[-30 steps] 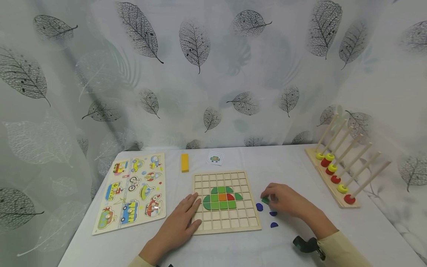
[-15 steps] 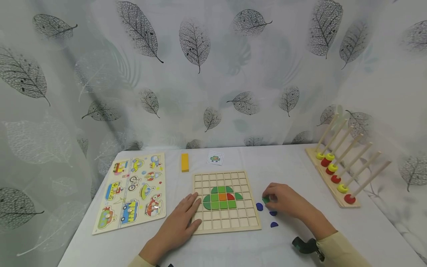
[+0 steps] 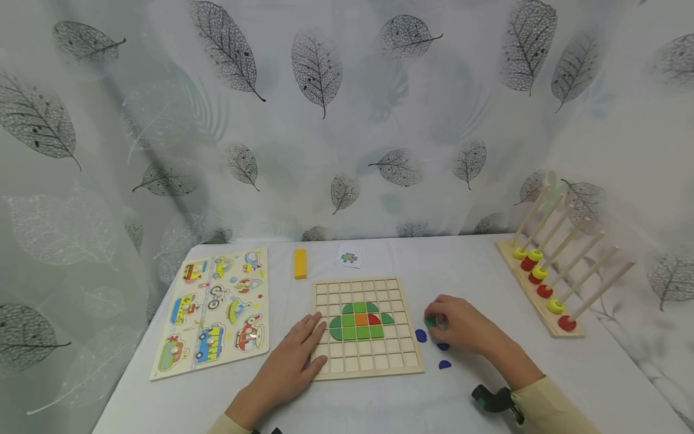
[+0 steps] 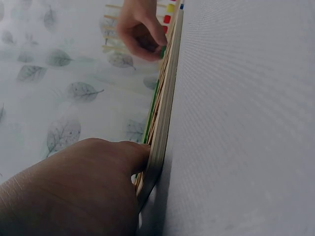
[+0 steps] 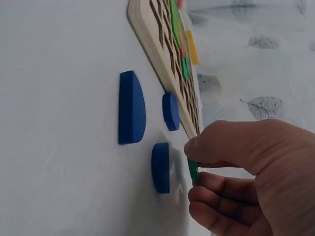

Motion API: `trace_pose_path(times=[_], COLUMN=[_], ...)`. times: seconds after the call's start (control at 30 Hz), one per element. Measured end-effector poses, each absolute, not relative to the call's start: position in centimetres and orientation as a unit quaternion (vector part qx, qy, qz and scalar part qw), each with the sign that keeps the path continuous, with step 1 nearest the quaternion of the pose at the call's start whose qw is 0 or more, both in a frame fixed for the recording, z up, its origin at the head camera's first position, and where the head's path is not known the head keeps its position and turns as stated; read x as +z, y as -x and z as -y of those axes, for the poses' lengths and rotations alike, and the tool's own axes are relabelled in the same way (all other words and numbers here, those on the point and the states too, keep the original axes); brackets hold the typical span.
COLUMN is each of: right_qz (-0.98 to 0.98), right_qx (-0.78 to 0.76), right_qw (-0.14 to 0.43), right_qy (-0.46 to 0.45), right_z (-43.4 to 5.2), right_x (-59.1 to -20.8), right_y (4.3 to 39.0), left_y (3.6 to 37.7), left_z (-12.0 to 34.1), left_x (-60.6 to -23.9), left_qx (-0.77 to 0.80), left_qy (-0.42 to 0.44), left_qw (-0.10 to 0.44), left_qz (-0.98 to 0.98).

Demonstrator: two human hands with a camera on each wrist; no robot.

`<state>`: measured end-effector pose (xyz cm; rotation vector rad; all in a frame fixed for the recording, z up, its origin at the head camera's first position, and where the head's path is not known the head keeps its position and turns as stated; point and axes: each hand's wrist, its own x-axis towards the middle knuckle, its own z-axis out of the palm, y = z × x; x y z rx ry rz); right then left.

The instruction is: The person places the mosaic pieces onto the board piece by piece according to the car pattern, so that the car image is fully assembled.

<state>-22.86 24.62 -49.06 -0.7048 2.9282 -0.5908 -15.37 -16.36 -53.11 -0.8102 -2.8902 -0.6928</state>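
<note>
My left hand [image 3: 295,358] rests on the left edge of a wooden grid board [image 3: 352,365], fingers spread fairly straight. In the left wrist view, its thumb [image 4: 135,155] lies against the board's side. On the board, green, orange and red pieces [image 3: 362,320] form a rounded shape in the grid squares. To the right of the board, my right hand [image 3: 461,322] pinches a small green piece [image 5: 192,169] between thumb and fingers, partly hidden by them. Beside and below that hand lie a rounded blue piece [image 3: 421,336] and two blue half-circles [image 3: 445,364] on the white cloth.
A picture card [image 3: 349,257] and a yellow block [image 3: 300,264] lie behind the board. At left is a vehicle peg puzzle [image 3: 217,310]. A wooden peg stand [image 3: 542,295] with red and yellow rings stands at the right. A leaf-patterned curtain [image 3: 347,120] hangs behind the table.
My right hand shifts slightly right, then slightly back left and up, with the green piece turning a little in its fingers. The left hand stays on the board.
</note>
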Motion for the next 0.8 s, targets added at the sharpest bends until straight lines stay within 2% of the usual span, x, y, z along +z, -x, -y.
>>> trace_pose_path(times=[0.17,0.43,0.8], right_qz=[-0.949,-0.949,-0.929], right_qx=[-0.192,-0.196,-0.226], right_qw=[0.004,0.013,-0.007], right_qy=[0.249,0.246,0.294], right_z=[-24.4,-23.4,-21.8], right_x=[-48.5,-47.4,-47.0], right_y=[22.7,22.4,22.3], left_y=[15.4,15.4,15.3], left_z=[16.4,16.3,16.3], left_x=[-53.1,-53.1,-52.9], left_qx=[-0.229,-0.232,-0.233], left_qy=[0.262,0.260,0.258], left_qw=[0.029,0.026,0.025], left_qz=[0.937,0.937,0.937])
